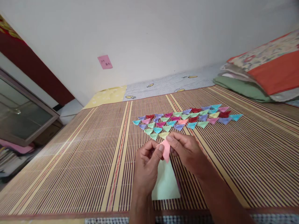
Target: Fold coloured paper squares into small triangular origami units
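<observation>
A small folded piece of pink paper [166,151] is pinched between my two hands, above the striped mat. My left hand [147,163] grips its left side between thumb and fingers. The thumb and fingers of my right hand [185,149] press on its upper right edge. Below the hands lies a pale green sheet of paper [166,185], partly covered by them. Just beyond my fingertips, several folded paper triangles in many colours stand in rows, among them a yellow triangle [163,135] and a light green triangle [154,136].
The striped bamboo mat [81,161] spreads over the bed. At the right is a stack of pillows and folded cloth [275,74]. A pink note [105,62] is on the white wall. A glass-fronted cabinet [23,105] stands at the left.
</observation>
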Tool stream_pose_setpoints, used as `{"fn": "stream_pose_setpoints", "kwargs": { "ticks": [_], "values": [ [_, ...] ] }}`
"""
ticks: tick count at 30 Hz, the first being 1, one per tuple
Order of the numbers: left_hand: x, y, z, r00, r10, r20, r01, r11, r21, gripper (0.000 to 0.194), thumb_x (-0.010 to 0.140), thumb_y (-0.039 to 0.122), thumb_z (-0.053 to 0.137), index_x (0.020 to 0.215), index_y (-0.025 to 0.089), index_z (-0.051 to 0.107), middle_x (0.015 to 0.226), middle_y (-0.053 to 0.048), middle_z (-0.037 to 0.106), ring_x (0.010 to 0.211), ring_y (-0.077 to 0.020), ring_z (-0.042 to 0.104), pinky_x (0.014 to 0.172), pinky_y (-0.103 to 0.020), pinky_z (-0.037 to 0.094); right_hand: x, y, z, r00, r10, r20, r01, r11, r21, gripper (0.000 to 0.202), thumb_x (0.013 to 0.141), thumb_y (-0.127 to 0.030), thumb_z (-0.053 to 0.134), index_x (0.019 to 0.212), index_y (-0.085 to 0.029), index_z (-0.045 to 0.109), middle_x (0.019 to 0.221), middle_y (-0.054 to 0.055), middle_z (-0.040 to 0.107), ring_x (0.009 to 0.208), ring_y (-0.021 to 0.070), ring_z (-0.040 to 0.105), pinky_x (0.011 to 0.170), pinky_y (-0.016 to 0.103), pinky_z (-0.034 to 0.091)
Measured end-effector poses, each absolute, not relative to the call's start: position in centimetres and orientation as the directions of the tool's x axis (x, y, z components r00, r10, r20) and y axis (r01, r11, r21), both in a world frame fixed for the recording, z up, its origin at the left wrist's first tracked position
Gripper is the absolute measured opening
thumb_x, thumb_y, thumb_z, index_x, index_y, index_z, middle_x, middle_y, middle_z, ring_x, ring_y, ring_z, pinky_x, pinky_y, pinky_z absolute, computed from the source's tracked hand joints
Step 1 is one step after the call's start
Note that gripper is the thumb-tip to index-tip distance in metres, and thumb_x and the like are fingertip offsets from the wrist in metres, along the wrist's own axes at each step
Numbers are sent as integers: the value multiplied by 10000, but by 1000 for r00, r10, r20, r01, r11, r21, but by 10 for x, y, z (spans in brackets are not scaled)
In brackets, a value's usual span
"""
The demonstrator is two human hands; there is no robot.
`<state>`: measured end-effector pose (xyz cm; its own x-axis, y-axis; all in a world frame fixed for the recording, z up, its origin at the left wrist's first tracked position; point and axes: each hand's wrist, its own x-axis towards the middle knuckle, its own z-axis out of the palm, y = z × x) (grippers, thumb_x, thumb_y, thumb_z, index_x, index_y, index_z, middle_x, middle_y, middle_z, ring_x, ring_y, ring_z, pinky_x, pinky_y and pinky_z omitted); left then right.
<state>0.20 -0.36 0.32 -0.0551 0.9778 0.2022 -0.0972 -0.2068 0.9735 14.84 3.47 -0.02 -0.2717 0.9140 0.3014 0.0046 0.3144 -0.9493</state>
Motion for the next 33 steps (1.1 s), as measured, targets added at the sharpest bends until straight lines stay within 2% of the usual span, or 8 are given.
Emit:
{"fn": "stream_pose_setpoints", "kwargs": {
  "ticks": [4,6,13,17,22,28,33],
  "values": [
    [4,-2,-1,-209,955,209,-117,-236,965,329,953,350,658,669,193,607,621,34,526,616,-116,456,615,-246,358,146,33,2,-392,866,310,-28,326,-945,313,970,-350,595,700,-199,548,651,-42,471,617,126,427,572,278,337],
    [5,-2,-2,-231,955,185,-120,-216,969,330,945,359,672,666,192,612,609,35,526,608,-114,451,606,-242,356,146,32,3,-398,854,335,-14,360,-933,283,961,-317,594,707,-198,550,665,-38,478,631,129,429,588,284,335],
    [3,-3,-1,-191,974,126,-182,-161,970,284,891,368,736,711,183,618,628,38,545,595,-103,437,585,-232,354,143,31,0,-346,876,336,-1,357,-934,397,1001,-298,511,619,-205,457,588,-64,363,555,110,349,534,274,281],
    [1,-5,2,-120,978,169,-105,-182,978,287,907,367,717,710,176,632,651,24,551,631,-114,463,613,-244,371,144,32,2,-319,879,353,-19,367,-930,414,1019,-335,510,629,-206,461,601,-60,390,572,113,376,545,268,306],
    [5,-5,-1,-100,976,195,-101,-205,974,272,922,343,699,711,178,652,634,25,542,633,-119,467,621,-252,372,146,33,4,-269,876,400,18,419,-908,435,1026,-336,503,613,-206,463,601,-51,421,583,120,413,571,276,334],
    [8,-2,-4,-333,925,182,-254,-274,927,231,891,327,739,724,181,673,649,23,567,644,-116,488,638,-236,406,143,31,3,-375,861,343,-27,360,-932,336,981,-317,584,672,-204,512,630,-54,441,605,119,410,571,271,322],
    [9,1,-2,-393,912,122,-371,-279,886,254,795,341,823,693,168,669,622,24,575,613,-107,503,609,-217,425,140,27,5,-427,837,342,-8,375,-927,290,987,-292,562,714,-200,534,667,-44,482,629,120,438,590,270,340]
  ]
}}
